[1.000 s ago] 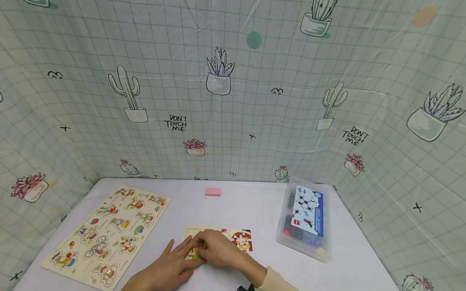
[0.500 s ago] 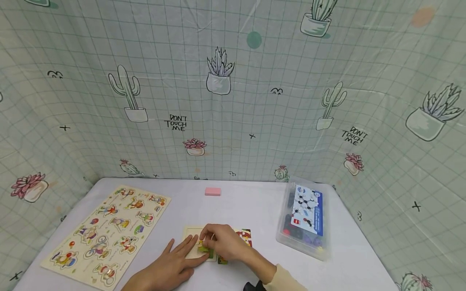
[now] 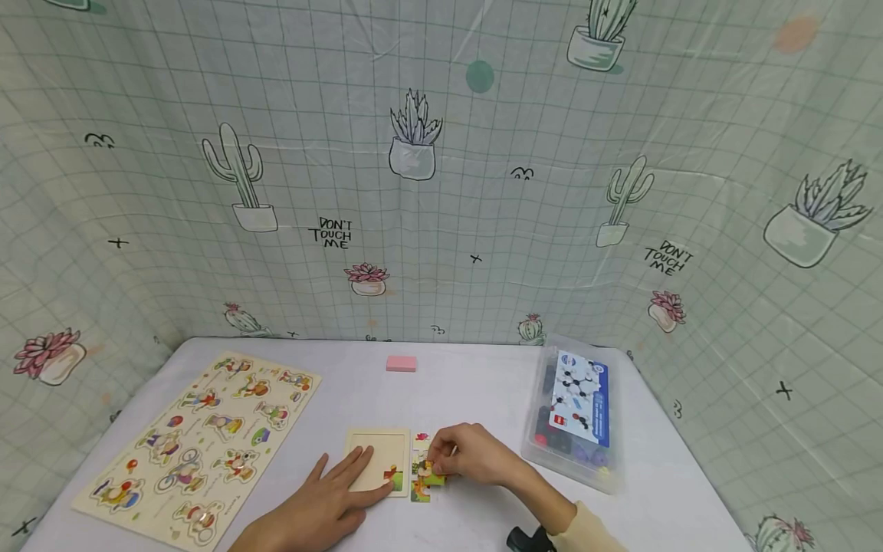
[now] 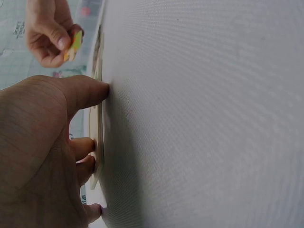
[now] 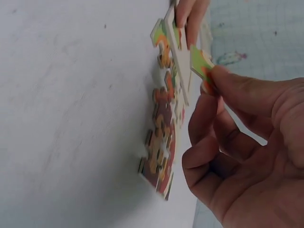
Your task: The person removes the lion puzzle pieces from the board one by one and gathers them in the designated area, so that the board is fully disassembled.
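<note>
My left hand point(image 3: 327, 498) lies with straight fingers spread on the pale puzzle tray point(image 3: 378, 438), its thumb at the near edge. One green-and-red jigsaw piece point(image 3: 394, 480) sits in the tray's near right corner. Between thumb and fingers, my right hand point(image 3: 476, 455) pinches another jigsaw piece point(image 5: 201, 63), green and orange, raised off the table. Below it and right of the tray are several loose jigsaw pieces point(image 3: 420, 493), partly covered by the hand in the head view. In the right wrist view, joined pieces point(image 5: 161, 142) run in a strip beside the tray.
A large board with cartoon figures point(image 3: 200, 445) lies on the left of the white table. At the right is a clear plastic case point(image 3: 576, 418) with a molecule-printed label. A pink block point(image 3: 402, 363) lies toward the back, before the patterned cloth point(image 3: 441, 215).
My right hand has moved right, from over the tray to above the loose pieces, still pinching a jigsaw piece. More of the tray now shows. The left hand stays nearly in place.
</note>
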`<state>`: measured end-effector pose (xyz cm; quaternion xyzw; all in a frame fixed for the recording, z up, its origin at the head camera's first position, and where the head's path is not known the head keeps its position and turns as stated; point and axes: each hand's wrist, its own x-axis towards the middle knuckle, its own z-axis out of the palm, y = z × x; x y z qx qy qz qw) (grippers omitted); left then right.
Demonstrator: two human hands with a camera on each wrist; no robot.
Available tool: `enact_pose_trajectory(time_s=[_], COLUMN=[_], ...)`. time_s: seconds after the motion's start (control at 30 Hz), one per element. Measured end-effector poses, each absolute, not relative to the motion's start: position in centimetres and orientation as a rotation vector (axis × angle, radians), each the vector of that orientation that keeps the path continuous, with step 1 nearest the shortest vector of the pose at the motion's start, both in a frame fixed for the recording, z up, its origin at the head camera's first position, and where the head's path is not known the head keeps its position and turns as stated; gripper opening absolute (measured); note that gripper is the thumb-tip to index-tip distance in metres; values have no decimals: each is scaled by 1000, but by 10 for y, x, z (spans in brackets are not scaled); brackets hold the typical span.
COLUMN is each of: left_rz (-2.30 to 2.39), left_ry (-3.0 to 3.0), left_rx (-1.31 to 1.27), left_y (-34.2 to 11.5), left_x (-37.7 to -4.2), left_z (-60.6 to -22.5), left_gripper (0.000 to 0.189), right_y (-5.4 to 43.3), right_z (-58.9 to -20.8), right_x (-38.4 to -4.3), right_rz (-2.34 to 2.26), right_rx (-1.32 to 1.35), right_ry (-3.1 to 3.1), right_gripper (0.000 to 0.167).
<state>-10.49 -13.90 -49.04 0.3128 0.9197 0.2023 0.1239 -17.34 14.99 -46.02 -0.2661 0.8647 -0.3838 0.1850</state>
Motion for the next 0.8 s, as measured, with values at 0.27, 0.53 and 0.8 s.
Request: enact_pose_trajectory(time_s=[0.27, 0.53, 0.8], left_rz=[618, 628, 622], left_ry=[2677, 2670, 2674], left_rx=[905, 899, 895], left_y=[-139, -139, -139], left_x=[-105, -105, -104], left_z=[-492, -491, -490], left_gripper=[47, 47, 47], right_y=[164, 164, 163], right_z=[-465, -469, -471], right_x=[-170, -167, -166], right_rz=[-1005, -931, -897], right_rx=[-734, -767, -743], right_ry=[2415, 2488, 2531], right_gripper=[12, 16, 20])
